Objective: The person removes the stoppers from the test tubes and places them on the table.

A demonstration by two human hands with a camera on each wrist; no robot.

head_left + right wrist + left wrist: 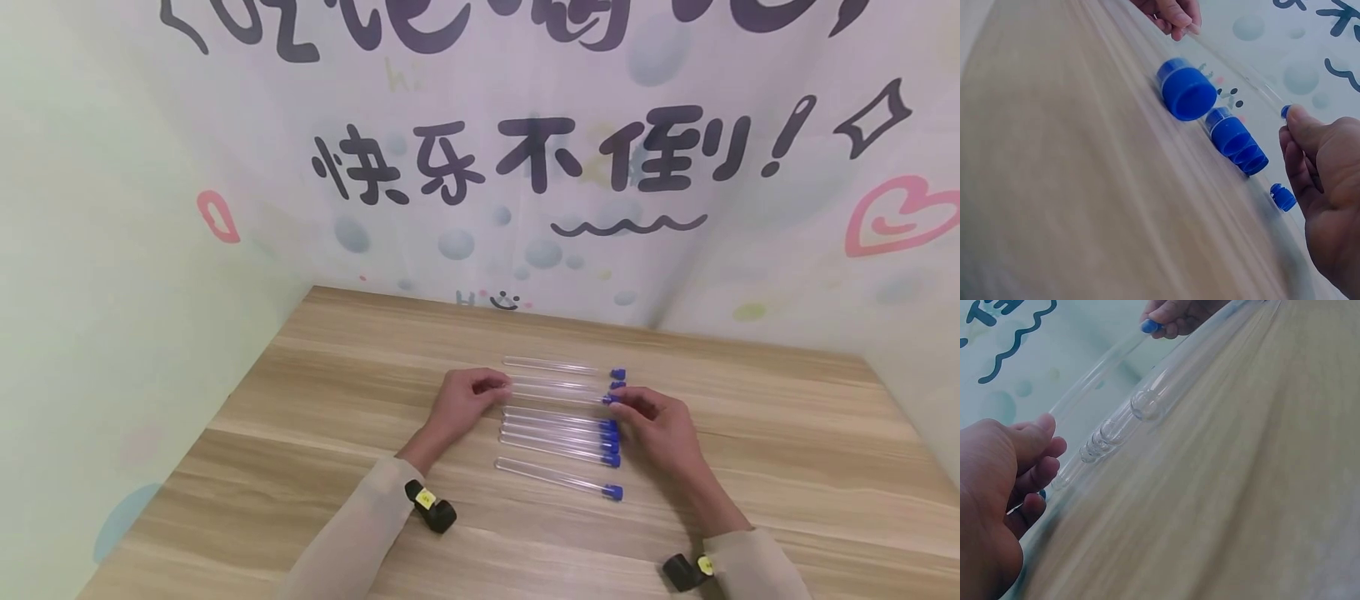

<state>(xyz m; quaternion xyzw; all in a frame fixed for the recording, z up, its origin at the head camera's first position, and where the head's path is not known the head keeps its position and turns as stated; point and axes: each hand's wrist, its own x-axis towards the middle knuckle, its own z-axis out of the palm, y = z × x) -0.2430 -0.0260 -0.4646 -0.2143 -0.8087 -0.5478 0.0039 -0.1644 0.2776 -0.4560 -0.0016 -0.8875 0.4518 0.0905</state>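
A clear test tube (1099, 370) with a blue cap (1285, 111) is held raised above the tabletop between both hands. My left hand (461, 404) pinches its rounded end between thumb and fingers. At the other end, my right hand (666, 429) pinches the blue cap, partly covering it. Other capped test tubes (555, 433) lie roughly parallel on the table on the near side of the held one. The nearest tube (551, 476) lies a little apart from that group. Beyond the held tube lies a far tube (551, 365), its blue cap (618, 374) pointing right.
The wood-grain table (315, 492) runs back to a printed cloth backdrop (420, 267) with dark lettering. A small black camera (435, 510) sits on the left wrist, and another black camera (681, 572) on the right.
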